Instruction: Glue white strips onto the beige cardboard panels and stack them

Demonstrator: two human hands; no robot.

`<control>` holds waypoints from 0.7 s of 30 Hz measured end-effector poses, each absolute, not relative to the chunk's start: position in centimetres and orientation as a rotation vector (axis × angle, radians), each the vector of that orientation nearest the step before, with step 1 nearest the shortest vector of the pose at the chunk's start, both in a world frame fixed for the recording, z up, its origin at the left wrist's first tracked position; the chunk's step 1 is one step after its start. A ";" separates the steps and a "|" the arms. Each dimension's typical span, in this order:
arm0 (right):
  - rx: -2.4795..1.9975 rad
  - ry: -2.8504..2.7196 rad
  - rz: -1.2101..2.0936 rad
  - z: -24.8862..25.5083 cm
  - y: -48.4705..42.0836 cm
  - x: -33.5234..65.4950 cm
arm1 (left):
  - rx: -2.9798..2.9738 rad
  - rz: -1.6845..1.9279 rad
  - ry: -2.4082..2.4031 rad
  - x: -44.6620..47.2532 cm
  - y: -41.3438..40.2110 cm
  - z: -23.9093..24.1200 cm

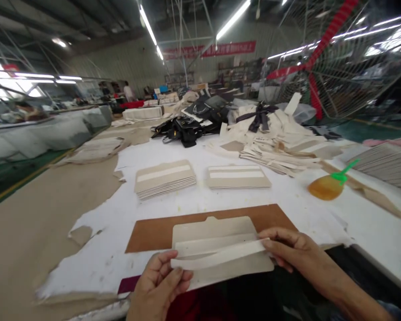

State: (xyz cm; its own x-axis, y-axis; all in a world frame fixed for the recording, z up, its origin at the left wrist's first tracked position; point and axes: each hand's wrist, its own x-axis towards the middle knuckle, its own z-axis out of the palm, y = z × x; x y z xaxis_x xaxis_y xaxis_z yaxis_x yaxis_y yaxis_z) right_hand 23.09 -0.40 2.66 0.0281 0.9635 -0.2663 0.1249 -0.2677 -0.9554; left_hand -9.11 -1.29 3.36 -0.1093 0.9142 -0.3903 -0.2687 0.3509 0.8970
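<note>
A pale beige card piece [217, 229] with a small tab on its top edge lies over a brown board [153, 232] at the near edge of the table. A white strip [220, 257] runs across the card. My left hand [160, 285] pinches the strip's left end against the card, fingers closed. My right hand [289, 247] pinches the strip's right end at the card's right edge.
Two stacks of similar cards with white bands [165, 178] [238, 176] sit further back on the white table cover [321, 209]. An amber glue pool with a green-handled tool [329, 185] lies to the right. Heaps of cream fabric pieces [280, 138] and black bags [187, 127] lie beyond. A caged fan [330, 58] stands far right.
</note>
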 end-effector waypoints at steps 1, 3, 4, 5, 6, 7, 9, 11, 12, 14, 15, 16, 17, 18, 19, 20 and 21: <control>-1.523 -1.139 1.316 2.8 0.1 23.0 | 0.670 1.124 1.313 -9.3 -0.8 3.6; -1.553 -1.144 1.260 2.9 1.2 22.9 | 0.721 1.094 1.357 -9.6 -0.2 3.9; -1.577 -1.168 1.229 3.0 1.7 22.9 | 0.764 1.071 1.386 -9.8 0.1 4.1; -1.602 -1.197 1.191 3.0 2.3 23.0 | 0.821 1.049 1.421 -9.9 0.5 4.2; -1.622 -1.228 1.149 3.0 2.8 23.1 | 0.903 1.029 1.457 -10.0 0.8 4.4; -1.636 -1.253 1.102 2.9 3.3 23.1 | 0.999 1.013 1.493 -10.0 1.2 4.5; -1.638 -1.285 1.031 2.8 4.3 23.3 | 1.192 1.000 1.552 -10.0 2.2 4.8; -1.644 -1.291 0.989 2.5 5.0 23.3 | 1.330 1.020 1.602 -9.9 3.2 4.8; -1.656 -1.299 0.974 2.3 5.2 23.3 | 1.365 1.027 1.632 -9.8 3.7 4.7; -1.699 -1.344 0.921 1.8 5.5 23.3 | 1.412 1.034 1.694 -9.5 4.4 4.4; -1.727 -1.376 0.877 1.4 5.6 23.3 | 1.434 1.035 1.725 -9.3 4.6 4.1; -1.757 -1.404 0.827 1.1 5.6 23.4 | 1.451 1.035 1.753 -9.1 4.8 3.8; -1.788 -1.422 0.778 0.8 5.5 23.5 | 1.463 1.034 1.779 -9.0 4.9 3.5; -1.816 -1.425 0.733 0.5 5.4 23.5 | 1.470 1.033 1.803 -8.9 4.9 3.3; -1.842 -1.426 0.708 0.2 5.3 23.6 | 1.474 1.034 1.825 -8.8 4.9 3.0; -1.864 -1.431 0.699 0.0 5.3 23.8 | 1.476 1.037 1.843 -8.7 4.9 2.8; -1.881 -1.441 0.696 -0.2 5.2 23.9 | 1.477 1.040 1.858 -8.6 4.9 2.7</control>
